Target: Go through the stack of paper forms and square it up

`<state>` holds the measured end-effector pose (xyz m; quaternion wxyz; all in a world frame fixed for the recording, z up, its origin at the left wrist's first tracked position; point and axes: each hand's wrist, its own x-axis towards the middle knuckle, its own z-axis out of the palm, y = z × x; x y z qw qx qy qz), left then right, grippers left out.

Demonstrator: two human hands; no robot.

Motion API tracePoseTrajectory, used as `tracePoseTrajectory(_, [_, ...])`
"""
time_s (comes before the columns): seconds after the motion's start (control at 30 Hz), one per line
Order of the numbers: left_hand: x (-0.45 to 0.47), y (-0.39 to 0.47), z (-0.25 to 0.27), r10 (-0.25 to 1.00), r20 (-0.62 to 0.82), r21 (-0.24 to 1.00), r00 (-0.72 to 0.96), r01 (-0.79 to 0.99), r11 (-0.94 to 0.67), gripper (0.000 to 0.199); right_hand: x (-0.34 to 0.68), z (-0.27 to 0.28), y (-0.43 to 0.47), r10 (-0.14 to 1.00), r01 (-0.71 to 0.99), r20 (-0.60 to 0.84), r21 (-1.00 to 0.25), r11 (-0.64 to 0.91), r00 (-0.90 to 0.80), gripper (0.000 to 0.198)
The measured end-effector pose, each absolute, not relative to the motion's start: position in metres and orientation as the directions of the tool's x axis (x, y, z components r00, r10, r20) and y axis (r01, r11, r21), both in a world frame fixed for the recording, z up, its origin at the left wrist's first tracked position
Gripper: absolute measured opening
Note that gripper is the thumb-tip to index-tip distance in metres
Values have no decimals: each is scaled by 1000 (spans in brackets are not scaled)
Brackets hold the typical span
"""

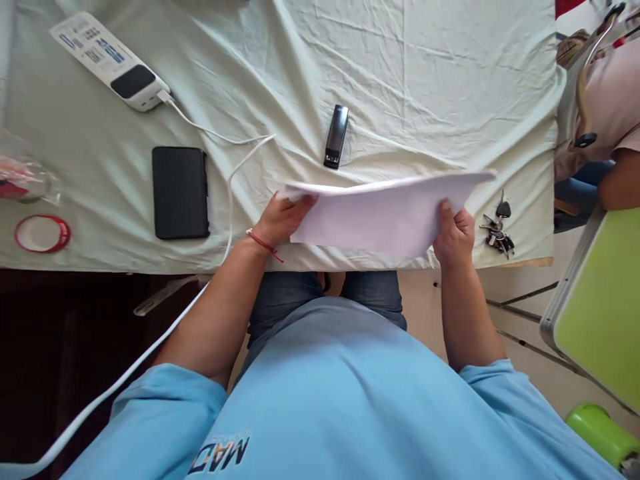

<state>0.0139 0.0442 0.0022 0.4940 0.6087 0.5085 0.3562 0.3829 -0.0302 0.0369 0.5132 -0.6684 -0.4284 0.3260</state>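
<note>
A stack of white paper (370,223) is held tilted above the front edge of the cloth-covered table. My left hand (287,217), with a red string at the wrist, grips its left end, thumb on top. On the right end, my right hand (454,233) is closed with its thumb pressed on the near face. The fingers of both hands are partly hidden behind the paper. Just beyond the stack lies a small black device with a glossy face (337,136). A bunch of keys (499,230) rests to the right of my right hand.
On the left are a black rectangular case (180,193), a white power bank (113,63) with a white cable (230,193) running off the table's front edge, and a red tape roll (64,233). Another person (607,93) sits at the right, by a green table (605,307).
</note>
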Motion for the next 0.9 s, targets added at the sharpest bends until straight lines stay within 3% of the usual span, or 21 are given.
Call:
tracePoseTrajectory(0.17, [22,44,-2,956,-211,966,203,193,172,79,383,30,-20,936,254,-123,-943,-213,330,68])
tracePoseTrajectory(0.33, [27,53,-7,972,-215,962,98,191,194,35,387,24,-27,919,174,-234,-938,-299,316,70])
tracePoseTrajectory(0.43, [35,58,0,972,-234,922,1,319,222,22,391,23,-34,904,84,-289,-940,-330,315,65])
tracePoseTrajectory(0.63, [48,67,18,984,-175,728,-43,667,158,42,397,20,-37,886,43,-334,-930,-366,323,56])
tracePoseTrajectory(0.9, [56,77,25,974,-205,641,-92,740,205,21,403,20,-25,880,51,-257,-952,-300,399,47])
